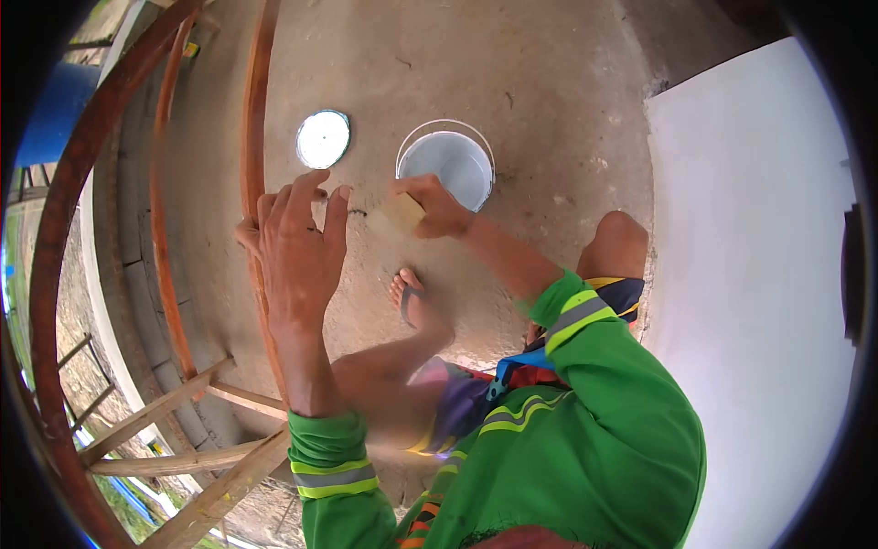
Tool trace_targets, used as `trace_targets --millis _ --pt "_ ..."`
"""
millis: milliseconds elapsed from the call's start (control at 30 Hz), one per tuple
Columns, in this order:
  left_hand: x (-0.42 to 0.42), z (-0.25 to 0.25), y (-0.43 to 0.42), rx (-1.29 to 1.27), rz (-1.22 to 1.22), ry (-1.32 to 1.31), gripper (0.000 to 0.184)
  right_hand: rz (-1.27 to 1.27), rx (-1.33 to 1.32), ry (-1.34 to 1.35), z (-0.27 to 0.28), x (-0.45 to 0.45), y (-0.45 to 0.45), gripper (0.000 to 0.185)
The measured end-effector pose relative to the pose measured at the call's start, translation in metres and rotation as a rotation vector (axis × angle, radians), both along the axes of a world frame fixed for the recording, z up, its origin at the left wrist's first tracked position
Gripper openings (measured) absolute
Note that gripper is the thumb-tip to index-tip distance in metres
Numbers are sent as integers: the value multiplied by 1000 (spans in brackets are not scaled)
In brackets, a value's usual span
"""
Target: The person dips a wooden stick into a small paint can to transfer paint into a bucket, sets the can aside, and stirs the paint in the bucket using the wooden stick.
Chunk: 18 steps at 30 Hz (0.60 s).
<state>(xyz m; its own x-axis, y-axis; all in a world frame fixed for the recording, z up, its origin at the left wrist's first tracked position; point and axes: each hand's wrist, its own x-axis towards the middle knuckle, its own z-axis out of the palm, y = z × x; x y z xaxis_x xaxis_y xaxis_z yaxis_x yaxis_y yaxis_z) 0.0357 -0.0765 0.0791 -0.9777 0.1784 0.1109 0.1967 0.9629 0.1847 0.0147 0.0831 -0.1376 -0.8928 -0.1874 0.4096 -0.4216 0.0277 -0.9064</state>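
Observation:
My right hand (441,207) is closed around a pale yellow flat piece (402,212), blurred by motion, just in front of a white bucket (462,165). The bucket stands upright with its wire handle raised, and its inside looks whitish. My left hand (300,238) is raised with fingers apart and slightly bent, holding nothing visible. It overlaps a reddish-brown post (254,110) in the view; whether it touches the post I cannot tell. Beyond its fingertips a round white lid (323,139) lies on the floor.
On the left are reddish-brown rails (165,183) and crossed wooden pieces (219,480). A white wall (750,229) runs along the right. My foot in a flip-flop (409,297) rests on the brown concrete floor (567,82). A blue barrel (57,110) shows at far left.

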Motion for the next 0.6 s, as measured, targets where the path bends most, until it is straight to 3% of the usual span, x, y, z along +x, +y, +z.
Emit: trace_targets --millis 67,167,267,300,367,400,600 --pt "2 -1 -11 -5 27 -31 25 0 -91 -20 3 11 16 12" --pt "10 13 -8 -7 82 -60 26 -216 -64 -75 23 -20 37 13" --pt "10 13 1 -18 35 -17 26 -210 -66 -50 8 -35 -2 14" --pt "10 12 0 -46 41 8 25 -93 -110 -129 14 -19 -10 14" --pt "5 4 -6 -50 23 82 24 26 -59 35 2 7 -9 20" --pt "3 5 -8 -63 40 78 22 102 28 -10 4 16 6 22" --pt "4 20 3 22 16 91 24 -405 -58 -63 12 -38 22 17"
